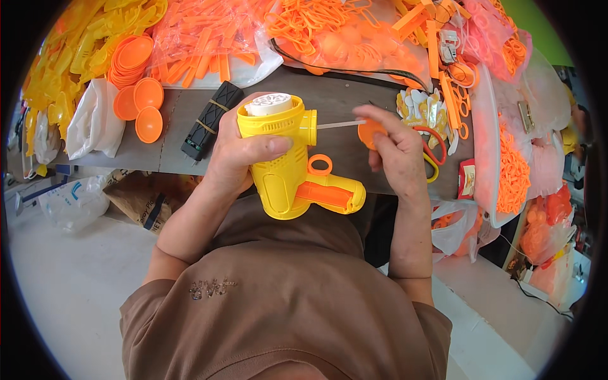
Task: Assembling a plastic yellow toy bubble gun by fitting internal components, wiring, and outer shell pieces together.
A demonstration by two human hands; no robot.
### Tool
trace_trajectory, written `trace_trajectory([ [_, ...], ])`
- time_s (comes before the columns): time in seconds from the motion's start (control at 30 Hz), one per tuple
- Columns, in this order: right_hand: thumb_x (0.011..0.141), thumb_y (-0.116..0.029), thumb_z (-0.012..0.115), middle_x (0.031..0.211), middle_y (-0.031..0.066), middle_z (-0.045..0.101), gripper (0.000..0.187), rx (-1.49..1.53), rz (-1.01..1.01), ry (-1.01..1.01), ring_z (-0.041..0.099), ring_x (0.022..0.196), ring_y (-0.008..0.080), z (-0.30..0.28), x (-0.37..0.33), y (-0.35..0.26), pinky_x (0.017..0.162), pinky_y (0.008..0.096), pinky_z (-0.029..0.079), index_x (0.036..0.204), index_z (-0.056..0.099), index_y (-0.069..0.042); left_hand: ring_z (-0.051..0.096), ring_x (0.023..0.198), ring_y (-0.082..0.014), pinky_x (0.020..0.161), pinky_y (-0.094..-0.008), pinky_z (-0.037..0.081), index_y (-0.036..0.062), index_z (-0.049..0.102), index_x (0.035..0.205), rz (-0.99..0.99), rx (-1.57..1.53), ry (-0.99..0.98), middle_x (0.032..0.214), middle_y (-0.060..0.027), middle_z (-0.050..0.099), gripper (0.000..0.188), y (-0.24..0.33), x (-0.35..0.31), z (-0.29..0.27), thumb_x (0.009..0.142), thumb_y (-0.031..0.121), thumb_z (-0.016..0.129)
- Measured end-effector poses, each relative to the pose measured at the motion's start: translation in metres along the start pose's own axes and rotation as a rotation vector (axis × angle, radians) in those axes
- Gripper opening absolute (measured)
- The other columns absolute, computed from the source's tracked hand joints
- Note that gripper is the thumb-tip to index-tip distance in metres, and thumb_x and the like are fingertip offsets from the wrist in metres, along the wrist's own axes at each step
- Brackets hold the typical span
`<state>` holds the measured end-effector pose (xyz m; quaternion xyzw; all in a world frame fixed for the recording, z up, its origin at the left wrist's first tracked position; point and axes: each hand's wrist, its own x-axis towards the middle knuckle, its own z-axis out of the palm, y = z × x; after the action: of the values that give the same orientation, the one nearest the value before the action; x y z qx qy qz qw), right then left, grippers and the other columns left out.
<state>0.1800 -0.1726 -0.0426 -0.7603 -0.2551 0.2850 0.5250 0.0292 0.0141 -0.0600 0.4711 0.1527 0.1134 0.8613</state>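
Observation:
My left hand [237,155] is wrapped round a yellow plastic toy gun [277,174], its thumb across the front. A white patterned disc [268,104] sits in the toy's open top. On its lower right side show an orange ring [320,164] and an orange panel [324,196] along the handle. To the right, my right hand [403,149] pinches an orange round cap [368,134]. A thin pale strip [337,125] spans from the toy's short side spout towards that cap; whether it is fixed to either cannot be told.
On the grey table, a black banded bundle [213,120] and orange dishes [149,124] lie left. Scissors [433,149], a bag of small white parts [420,111] and a red packet [467,178] lie right. Yellow parts [88,47] and bagged orange parts [354,50] line the back.

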Motion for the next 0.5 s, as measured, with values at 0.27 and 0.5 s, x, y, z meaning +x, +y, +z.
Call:
trace_trajectory([
  [0.27, 0.086, -0.009, 0.057, 0.104, 0.009, 0.062, 0.033, 0.49, 0.154, -0.35, 0.056, 0.071, 0.0084, -0.008, -0.014, 0.015, 0.058, 0.022, 0.049, 0.116, 0.056, 0.004, 0.065, 0.084, -0.0323, 0.076, -0.0423, 0.055, -0.0037, 0.046, 0.119, -0.06, -0.042, 0.062, 0.102, -0.0203, 0.061, 0.064, -0.004, -0.005, -0.003, 0.066, 0.025, 0.068],
  [0.5, 0.085, -0.019, 0.064, 0.102, 0.0101, 0.062, 0.039, 0.465, 0.236, -0.366, 0.057, 0.075, 0.011, -0.004, -0.009, 0.027, 0.066, 0.0244, 0.049, 0.116, 0.054, 0.002, 0.065, 0.083, -0.0335, 0.075, -0.0426, 0.056, -0.0047, 0.046, 0.119, -0.061, -0.036, 0.075, 0.102, -0.0204, 0.061, 0.065, -0.003, -0.005, -0.005, 0.066, 0.025, 0.067],
])
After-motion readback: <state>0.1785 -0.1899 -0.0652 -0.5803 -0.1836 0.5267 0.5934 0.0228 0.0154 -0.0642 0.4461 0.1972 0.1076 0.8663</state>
